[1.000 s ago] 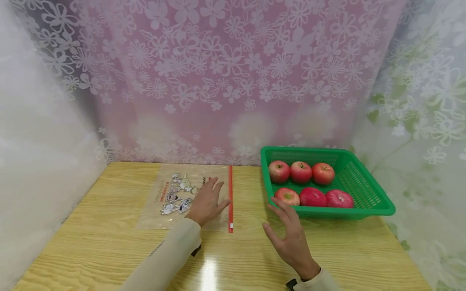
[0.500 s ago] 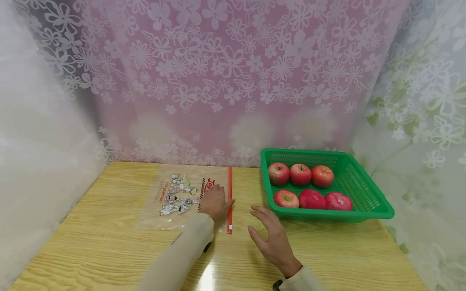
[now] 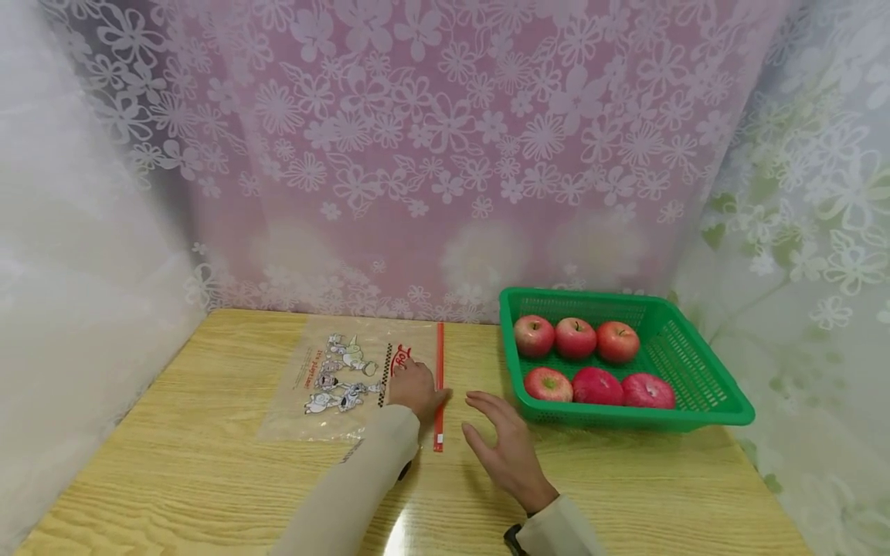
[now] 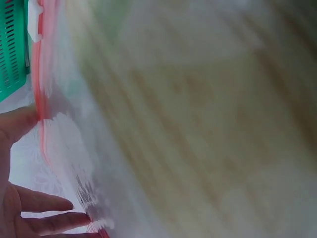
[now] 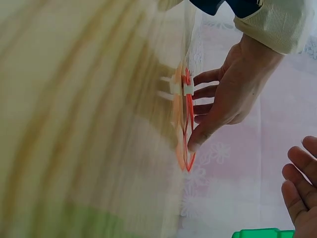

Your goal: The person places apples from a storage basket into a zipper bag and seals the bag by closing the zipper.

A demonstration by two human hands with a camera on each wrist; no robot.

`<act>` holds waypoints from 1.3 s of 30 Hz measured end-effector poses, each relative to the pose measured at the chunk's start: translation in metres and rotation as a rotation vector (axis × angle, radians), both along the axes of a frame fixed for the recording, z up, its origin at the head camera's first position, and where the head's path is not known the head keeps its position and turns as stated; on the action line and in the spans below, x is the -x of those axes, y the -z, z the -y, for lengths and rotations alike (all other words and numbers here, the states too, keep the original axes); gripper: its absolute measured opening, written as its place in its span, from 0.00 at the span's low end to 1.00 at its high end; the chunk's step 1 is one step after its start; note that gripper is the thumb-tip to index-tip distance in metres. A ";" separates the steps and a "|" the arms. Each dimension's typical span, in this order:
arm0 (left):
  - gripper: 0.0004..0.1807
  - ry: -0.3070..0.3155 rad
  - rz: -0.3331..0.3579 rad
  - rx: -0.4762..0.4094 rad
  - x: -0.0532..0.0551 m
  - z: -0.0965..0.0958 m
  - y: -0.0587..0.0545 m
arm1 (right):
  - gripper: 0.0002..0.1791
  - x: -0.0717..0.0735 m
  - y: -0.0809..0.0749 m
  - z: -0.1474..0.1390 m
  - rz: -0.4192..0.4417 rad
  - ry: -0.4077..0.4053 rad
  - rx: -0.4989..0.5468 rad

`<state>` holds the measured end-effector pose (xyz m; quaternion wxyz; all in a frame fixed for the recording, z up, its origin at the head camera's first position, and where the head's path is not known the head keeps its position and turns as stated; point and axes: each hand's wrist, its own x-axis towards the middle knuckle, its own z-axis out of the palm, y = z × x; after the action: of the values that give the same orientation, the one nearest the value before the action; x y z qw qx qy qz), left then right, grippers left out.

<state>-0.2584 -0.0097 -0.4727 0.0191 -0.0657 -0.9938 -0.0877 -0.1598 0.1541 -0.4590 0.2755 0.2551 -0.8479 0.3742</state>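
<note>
A clear zip bag (image 3: pixel 295 394) with cartoon figures and red lettering lies flat on the table. Its red zip strip (image 3: pixel 439 351) runs along the right side, with a white slider (image 3: pixel 439 439) at the near end. My left hand (image 3: pixel 415 390) rests on the bag beside this strip. The left wrist view shows its thumb (image 4: pixel 22 122) touching the red edge and its fingers fairly straight on the plastic. In the right wrist view, the strip's two red lips stand slightly apart. Just right of the bag, my right hand (image 3: pixel 511 455) hovers with spread, relaxed fingers, holding nothing.
A green plastic basket (image 3: pixel 633 419) stands at the right of the wooden table (image 3: pixel 174 494), holding several red apples (image 3: pixel 598 385) in two rows. A pink flowered curtain (image 3: pixel 452 177) hangs behind the table, and pale cloths hang at both sides.
My left hand has slid right and nearer across the bag to its red strip, its thumb now at the strip. My right hand has moved left, away from the basket, toward the bag.
</note>
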 end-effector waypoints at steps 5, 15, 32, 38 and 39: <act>0.40 -0.015 -0.017 0.005 0.000 -0.002 0.001 | 0.17 0.004 0.001 0.001 0.036 0.004 0.011; 0.34 -0.073 0.031 -0.034 -0.002 -0.007 -0.003 | 0.15 0.009 0.003 0.006 0.114 0.001 0.037; 0.17 -0.129 0.025 -0.080 0.004 -0.010 -0.003 | 0.14 0.030 0.005 0.015 0.280 0.017 0.061; 0.18 -0.107 -0.054 -0.168 0.006 0.000 0.002 | 0.15 0.037 0.005 0.018 0.402 0.014 0.139; 0.19 -0.105 -0.054 -0.190 0.006 0.003 0.002 | 0.16 0.039 0.006 0.018 0.418 0.015 0.150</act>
<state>-0.2648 -0.0125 -0.4752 0.0567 -0.0137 -0.9822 -0.1785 -0.1984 0.1360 -0.4645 0.1149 0.1447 -0.8581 0.4791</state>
